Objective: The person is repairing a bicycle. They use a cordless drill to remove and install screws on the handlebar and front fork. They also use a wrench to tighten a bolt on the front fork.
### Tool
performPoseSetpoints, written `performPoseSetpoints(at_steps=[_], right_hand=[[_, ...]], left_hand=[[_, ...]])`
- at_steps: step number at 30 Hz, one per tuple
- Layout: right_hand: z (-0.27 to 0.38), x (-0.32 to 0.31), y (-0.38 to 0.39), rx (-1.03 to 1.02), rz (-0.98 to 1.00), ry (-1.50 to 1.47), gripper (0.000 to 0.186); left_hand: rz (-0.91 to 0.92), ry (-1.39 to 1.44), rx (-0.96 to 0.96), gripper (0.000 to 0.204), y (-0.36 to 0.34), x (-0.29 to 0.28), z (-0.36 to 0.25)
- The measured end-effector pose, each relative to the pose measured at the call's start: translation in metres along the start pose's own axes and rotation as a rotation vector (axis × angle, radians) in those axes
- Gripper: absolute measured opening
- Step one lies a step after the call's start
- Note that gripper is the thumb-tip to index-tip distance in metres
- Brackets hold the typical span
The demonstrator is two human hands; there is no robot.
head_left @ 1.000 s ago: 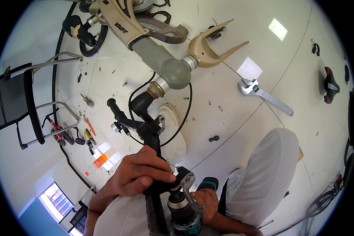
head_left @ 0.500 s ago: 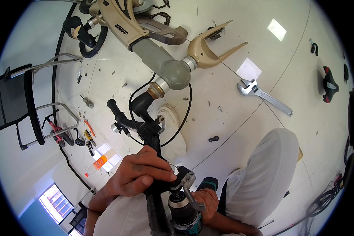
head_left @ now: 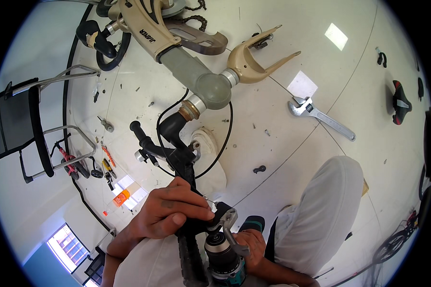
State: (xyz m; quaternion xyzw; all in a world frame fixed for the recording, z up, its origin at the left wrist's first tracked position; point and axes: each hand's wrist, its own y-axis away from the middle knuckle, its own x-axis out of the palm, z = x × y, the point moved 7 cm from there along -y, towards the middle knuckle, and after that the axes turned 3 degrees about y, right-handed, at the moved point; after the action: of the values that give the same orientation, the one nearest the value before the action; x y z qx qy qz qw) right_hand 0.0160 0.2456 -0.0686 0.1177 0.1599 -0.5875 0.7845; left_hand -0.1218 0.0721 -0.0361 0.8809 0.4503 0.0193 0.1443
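Note:
My left hand (head_left: 177, 210) is closed on a black handlebar assembly (head_left: 184, 162), fingertips pressed against a black clamp with a silver lever (head_left: 229, 225); what sits between them is too small to make out. My right hand (head_left: 249, 246) is wrapped round a black and teal drill (head_left: 220, 268), whose chuck points up just under the clamp, partly hidden by the lever. A black cable loops from the handlebar. Above it the black stem (head_left: 172, 129) joins a grey frame tube (head_left: 191, 71) of a folding bike, with a tan fork (head_left: 249, 67) at its right end.
A large adjustable wrench (head_left: 328, 119) lies on the tiled floor, a black and red saddle (head_left: 400, 103) farther right. At left are a chair (head_left: 12, 122), small tools (head_left: 107, 167) and an orange-labelled bottle (head_left: 121, 198). A wheel (head_left: 388, 248) shows at lower right; small parts are scattered about.

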Motion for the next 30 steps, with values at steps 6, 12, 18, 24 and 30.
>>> performPoseSetpoints(at_steps=[6,12,18,24,30], right_hand=[[0.000,-0.001,-0.001,-0.013,0.016,-0.025,0.041],[0.000,0.001,-0.001,-0.001,0.011,-0.038,0.041],[-0.001,0.002,0.000,-0.007,0.012,-0.030,0.041],[-0.002,0.004,0.005,-0.002,0.021,-0.024,0.041],[-0.004,0.006,0.008,-0.005,0.018,-0.030,0.037]], left_hand=[[-0.004,0.000,-0.006,0.042,0.001,0.000,0.000],[-0.008,0.013,-0.014,0.042,0.000,0.000,0.001],[-0.012,0.016,-0.017,0.041,0.001,0.000,0.001],[-0.009,0.008,-0.011,0.039,0.002,0.000,0.000],[-0.008,0.013,-0.008,0.038,0.002,-0.001,0.002]])
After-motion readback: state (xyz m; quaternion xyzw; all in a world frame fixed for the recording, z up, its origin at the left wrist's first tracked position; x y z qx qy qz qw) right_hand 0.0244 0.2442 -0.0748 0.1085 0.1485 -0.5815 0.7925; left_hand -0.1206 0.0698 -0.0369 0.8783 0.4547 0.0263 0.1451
